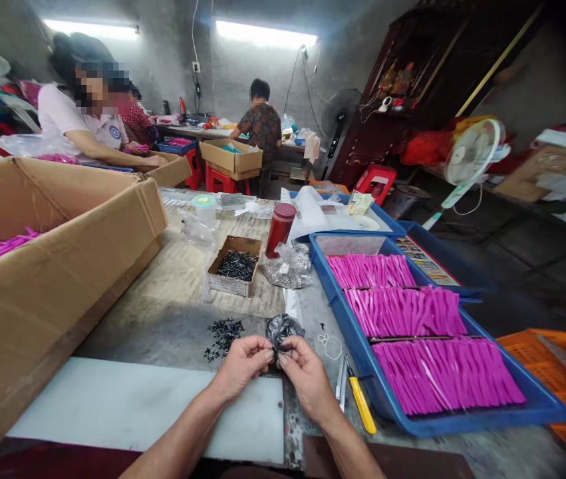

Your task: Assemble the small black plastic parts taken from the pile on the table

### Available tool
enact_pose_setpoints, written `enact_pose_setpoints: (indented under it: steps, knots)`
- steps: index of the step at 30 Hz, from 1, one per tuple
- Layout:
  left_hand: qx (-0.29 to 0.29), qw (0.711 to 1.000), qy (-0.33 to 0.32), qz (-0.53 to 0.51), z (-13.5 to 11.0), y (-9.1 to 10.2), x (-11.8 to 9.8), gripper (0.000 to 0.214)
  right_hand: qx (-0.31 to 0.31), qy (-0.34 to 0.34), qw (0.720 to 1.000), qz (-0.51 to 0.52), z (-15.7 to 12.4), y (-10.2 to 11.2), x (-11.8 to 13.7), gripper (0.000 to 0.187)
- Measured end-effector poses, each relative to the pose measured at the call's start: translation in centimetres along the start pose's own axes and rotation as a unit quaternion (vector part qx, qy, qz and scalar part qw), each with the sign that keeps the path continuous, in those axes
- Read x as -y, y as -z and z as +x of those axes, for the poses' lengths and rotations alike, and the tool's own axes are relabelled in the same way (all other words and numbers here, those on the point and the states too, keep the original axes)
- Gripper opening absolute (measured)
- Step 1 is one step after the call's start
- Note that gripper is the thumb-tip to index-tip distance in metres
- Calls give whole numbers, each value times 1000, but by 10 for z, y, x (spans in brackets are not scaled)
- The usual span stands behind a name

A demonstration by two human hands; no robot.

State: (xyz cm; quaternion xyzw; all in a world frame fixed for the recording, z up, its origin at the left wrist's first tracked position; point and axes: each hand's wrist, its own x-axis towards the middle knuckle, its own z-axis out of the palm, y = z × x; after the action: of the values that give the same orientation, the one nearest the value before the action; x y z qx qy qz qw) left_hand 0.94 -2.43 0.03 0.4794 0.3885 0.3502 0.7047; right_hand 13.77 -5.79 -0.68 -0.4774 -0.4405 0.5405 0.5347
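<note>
A small clear plastic bag (285, 327) with dark contents lies on the worktable in front of me. My left hand (247, 364) pinches its gathered neck between thumb and finger. From the other side, my right hand (306, 374) pinches the same neck, the two sets of fingertips close together. Just left of the bag is a loose pile of small black pieces (223, 338). A white looped string (330, 346) lies to the right, near a yellow-handled tool (361, 404) and a metal strip (341, 382).
A large cardboard box (63, 266) with pink pieces stands left. On the right, a blue tray (362, 379) holds rows of pink strips. Behind the bag are a small box (230, 286) of black pieces, a red canister (280, 229) and a plastic bag (290, 269). Several people work farther back.
</note>
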Motion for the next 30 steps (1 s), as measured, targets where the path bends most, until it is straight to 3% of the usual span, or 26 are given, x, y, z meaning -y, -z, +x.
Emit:
enact_pose_setpoints:
  steps: [30]
  knots:
    - [69,995,-49,55,-4,0,-1,15,37,-52,996,64,-2,4,7,16]
